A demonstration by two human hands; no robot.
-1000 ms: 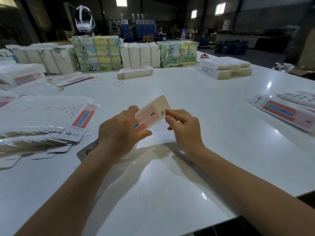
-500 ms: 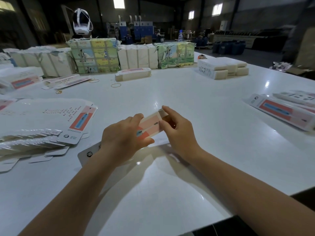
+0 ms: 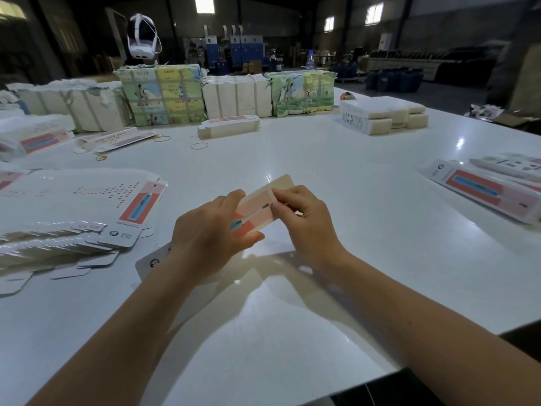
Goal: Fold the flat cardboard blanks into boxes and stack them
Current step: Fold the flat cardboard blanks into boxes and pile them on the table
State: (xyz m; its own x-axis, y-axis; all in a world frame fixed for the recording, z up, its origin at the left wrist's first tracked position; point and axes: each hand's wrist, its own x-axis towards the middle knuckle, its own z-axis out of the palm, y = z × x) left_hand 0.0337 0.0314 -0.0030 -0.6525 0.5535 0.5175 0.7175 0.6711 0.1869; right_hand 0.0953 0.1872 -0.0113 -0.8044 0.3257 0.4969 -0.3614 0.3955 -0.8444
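Dim warehouse space filled the top of the frame, and below it a wide, glossy white table [image 3: 336, 177] ran from edge to edge. At the centre of the frame both hands held one cardboard blank [image 3: 259, 208] just above the tabletop. The left hand [image 3: 209, 238] gripped its nearer, lower end, thumb under the printed face and fingers curled over the top edge. The right hand [image 3: 304, 221] pinched the upper part between thumb and forefinger, with the tan end flap sticking out beyond the fingertips. The blank showed a pink and red panel with a blue printed item, and it tilted up toward the upper right.

At the left of the frame lay a fanned pile of flat blanks [image 3: 73, 218], their tabs pointing toward the person. At the right edge, folded boxes [image 3: 486, 191] with the same red and blue print lay side by side. Along the far edge stood wrapped bundles [image 3: 164, 95] of stock, some printed green and yellow, others plain white. A low stack of cream boxes [image 3: 386, 115] sat at the upper right. Rubber bands [image 3: 199, 146] lay loose on the table in the upper middle, near a short stack of blanks [image 3: 228, 127].
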